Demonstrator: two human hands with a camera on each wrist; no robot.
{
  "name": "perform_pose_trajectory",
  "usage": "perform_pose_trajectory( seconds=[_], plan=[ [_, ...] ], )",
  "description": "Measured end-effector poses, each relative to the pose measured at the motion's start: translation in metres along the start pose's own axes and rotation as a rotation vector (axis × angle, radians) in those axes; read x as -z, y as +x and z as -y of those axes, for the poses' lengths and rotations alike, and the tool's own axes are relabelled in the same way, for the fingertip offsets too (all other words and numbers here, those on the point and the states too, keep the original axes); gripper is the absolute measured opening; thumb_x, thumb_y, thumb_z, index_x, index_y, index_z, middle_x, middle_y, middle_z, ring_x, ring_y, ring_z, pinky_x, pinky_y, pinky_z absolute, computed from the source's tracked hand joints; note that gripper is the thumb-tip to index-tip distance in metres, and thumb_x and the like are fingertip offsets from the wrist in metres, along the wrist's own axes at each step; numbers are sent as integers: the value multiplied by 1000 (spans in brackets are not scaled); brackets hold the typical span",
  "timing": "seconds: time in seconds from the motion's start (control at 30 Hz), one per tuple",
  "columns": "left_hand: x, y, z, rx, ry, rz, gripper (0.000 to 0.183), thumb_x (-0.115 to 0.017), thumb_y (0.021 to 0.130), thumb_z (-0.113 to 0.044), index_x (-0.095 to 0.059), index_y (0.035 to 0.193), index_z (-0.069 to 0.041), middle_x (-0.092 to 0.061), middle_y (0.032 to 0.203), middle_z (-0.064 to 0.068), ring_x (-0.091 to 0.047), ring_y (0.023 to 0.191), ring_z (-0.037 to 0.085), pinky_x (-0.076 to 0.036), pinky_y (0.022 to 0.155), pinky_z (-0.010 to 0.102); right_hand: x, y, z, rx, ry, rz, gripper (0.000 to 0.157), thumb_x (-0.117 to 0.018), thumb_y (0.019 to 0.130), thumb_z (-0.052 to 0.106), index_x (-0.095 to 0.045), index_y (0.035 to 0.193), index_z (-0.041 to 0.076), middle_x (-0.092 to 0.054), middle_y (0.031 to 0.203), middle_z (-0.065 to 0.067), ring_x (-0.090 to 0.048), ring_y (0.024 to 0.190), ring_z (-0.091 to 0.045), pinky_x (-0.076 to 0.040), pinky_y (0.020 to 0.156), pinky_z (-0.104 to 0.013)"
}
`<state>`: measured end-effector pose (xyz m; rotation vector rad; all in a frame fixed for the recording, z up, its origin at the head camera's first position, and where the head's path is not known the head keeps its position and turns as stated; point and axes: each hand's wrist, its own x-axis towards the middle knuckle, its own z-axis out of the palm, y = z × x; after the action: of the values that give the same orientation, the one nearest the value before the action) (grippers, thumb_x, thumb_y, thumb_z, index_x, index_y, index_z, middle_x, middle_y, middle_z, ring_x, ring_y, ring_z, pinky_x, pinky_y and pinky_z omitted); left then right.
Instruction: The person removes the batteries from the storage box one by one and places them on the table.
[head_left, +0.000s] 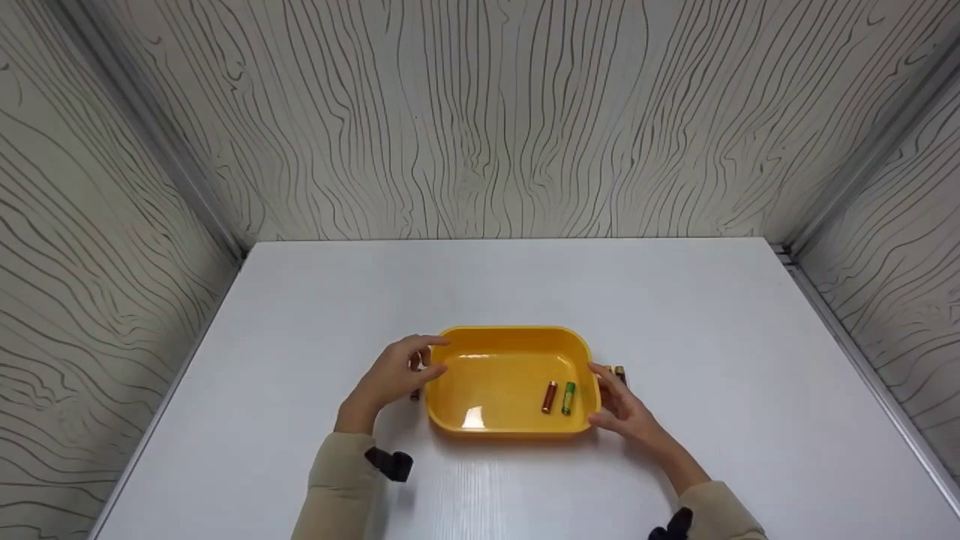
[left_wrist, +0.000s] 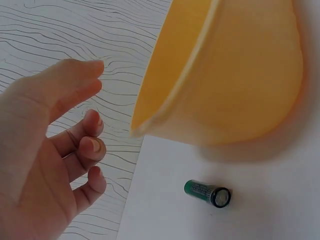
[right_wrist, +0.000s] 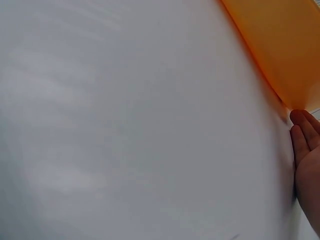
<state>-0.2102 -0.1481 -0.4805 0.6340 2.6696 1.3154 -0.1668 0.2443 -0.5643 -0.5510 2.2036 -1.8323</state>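
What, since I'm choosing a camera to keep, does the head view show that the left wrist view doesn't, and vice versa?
Head only: red battery and green battery inside the tray, plus the right hand. Left wrist only: the flat end of a dark-green battery on the table. Both: left hand, tray, table and wall.

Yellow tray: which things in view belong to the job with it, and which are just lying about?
Probably the job:
yellow tray
left hand, right hand
red battery, green battery, both inside the tray
loose battery outside, left side
partly hidden batteries outside, right side

Just background:
white table
patterned wall
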Motion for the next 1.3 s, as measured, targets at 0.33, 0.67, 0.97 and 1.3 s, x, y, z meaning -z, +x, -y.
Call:
perform_pose_trajectory(
  seconds=[0.33,0.67,0.97,1.3],
  plan=[
    [-23,15,-14,-61,-3,55,38,-70,90,-19,-64,124,-4,-55,81,4,-42,69,10,-37,62,19,0,0,2,-39,-8,-16,76,-61,93,6,-17,155,6,-32,149,-32,-47,122,8,-34,103,-7],
    [-56,32,-30,12,13,151,39,-71,89,-22,-64,126,-9,-51,79,-3,-44,71,10,-37,60,18,0,-1,4,-55,-16,-17,75,-60,94,7,-17,155,7,-32,149,-31,-48,122,9,-34,102,-7],
    [-90,48,-42,89,57,270,38,-73,88,-24,-66,124,-16,-55,83,-4,-47,73,8,-41,66,19,0,0,2,-23,-1,3,75,-59,93,5,-16,155,4,-33,147,-34,-50,121,6,-36,102,-8],
    [-117,62,-51,249,-39,338,48,-80,80,-15,-67,125,-25,-59,86,-1,-51,78,14,-47,77,25,2,1,4,-52,-11,-6,75,-60,93,6,-17,155,6,-35,147,-32,-50,120,6,-36,102,-8]
  ],
)
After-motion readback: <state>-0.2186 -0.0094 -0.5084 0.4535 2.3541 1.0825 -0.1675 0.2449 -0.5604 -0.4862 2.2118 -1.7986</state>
